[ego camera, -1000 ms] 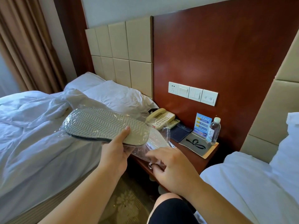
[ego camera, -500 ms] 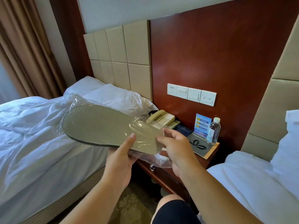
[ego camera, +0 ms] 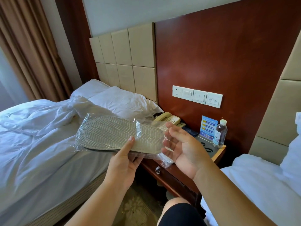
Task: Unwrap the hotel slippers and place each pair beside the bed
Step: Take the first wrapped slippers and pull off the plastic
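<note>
Your left grip point(ego camera: 123, 165) pinches the flat grey-beige hotel slippers point(ego camera: 114, 134), thumb on the upturned chevron-tread sole. They sit inside a crinkled clear plastic wrapper point(ego camera: 138, 123), held over the white bed point(ego camera: 40, 152) edge. Your right grip point(ego camera: 182, 149) is relaxed, fingers touching the wrapper's end.

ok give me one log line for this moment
left hand: grips wrapped slippers, sole up | right hand: touches wrapper end | status: still wrapped
</note>
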